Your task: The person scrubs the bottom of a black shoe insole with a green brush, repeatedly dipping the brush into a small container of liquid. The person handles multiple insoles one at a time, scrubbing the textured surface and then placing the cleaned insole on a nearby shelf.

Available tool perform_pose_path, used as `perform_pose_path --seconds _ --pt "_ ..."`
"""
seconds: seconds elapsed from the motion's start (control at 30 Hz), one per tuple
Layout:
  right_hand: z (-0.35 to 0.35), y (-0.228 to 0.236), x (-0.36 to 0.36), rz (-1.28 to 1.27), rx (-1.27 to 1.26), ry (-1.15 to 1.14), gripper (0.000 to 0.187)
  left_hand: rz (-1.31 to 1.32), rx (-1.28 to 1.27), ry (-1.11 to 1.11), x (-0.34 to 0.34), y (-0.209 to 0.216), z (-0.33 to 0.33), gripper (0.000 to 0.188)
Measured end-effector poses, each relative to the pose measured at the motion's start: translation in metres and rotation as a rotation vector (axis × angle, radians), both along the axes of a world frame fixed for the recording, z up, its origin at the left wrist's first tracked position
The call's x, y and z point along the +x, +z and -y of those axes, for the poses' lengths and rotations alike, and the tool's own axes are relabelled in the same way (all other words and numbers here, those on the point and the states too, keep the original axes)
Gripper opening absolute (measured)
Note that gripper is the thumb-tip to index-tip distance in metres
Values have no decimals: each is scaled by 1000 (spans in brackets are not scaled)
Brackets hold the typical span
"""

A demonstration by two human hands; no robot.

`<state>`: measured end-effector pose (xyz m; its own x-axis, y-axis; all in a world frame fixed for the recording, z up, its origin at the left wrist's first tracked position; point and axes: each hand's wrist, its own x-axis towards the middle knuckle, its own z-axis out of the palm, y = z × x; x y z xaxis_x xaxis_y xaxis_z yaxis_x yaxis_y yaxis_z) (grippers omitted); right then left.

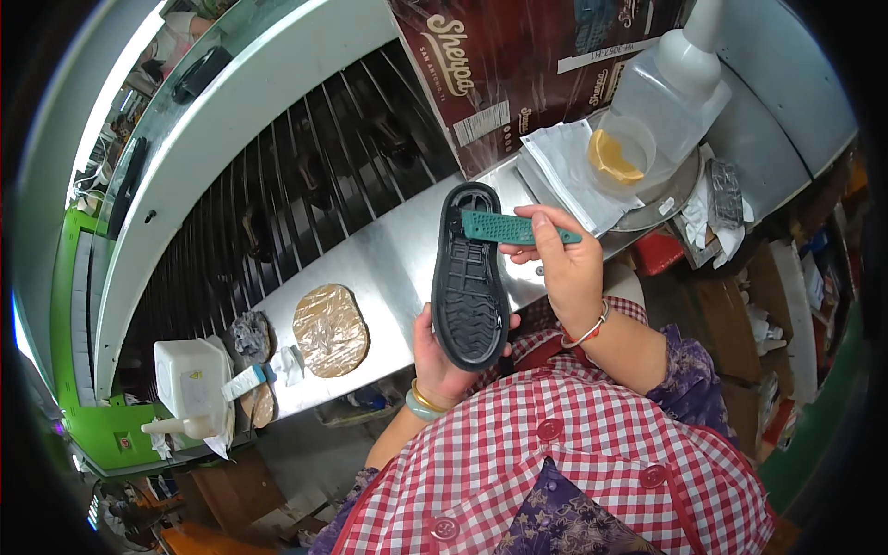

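A black shoe sole (469, 287) stands nearly upright in the picture, its hollow, ribbed inner side facing me. My left hand (442, 363) is closed around its lower end, with fingers and thumb at both edges. In my right hand (566, 264) is a flat green brush (499, 228) with a dotted surface, pinched between thumb and fingers. The brush lies across the upper part of the sole, at its inner edge. Its bristles do not show, and I cannot tell whether it presses on the sole.
Beyond the metal ledge (393, 310) runs a dark conveyor of slats (277, 199). On the ledge lies a wrapped brown pad (330, 331). A white plastic bottle (190, 379) lies at left. A maroon box (504, 83), a squeeze bottle (671, 102) and a yellow sponge piece (612, 159) stand at upper right.
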<state>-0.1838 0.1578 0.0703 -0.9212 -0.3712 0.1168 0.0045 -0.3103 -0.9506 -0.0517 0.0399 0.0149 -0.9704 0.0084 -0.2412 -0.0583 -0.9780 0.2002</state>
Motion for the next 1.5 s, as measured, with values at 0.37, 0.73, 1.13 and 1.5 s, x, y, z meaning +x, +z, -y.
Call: perform_pose_path --seconds 0.37,0.73,1.13,1.5 --pt "-6 7 31 -92 95 155 20 -36 -37 107 -5 -2 1 65" --pt "-10 3 49 -254 147 253 17 -40 -6 142 -14 -2 8 63" --pt "-15 10 35 -216 227 621 19 40 -114 -26 -7 8 26 59" --pt "46 16 19 118 366 912 22 108 -260 -470 2 -2 101 67"
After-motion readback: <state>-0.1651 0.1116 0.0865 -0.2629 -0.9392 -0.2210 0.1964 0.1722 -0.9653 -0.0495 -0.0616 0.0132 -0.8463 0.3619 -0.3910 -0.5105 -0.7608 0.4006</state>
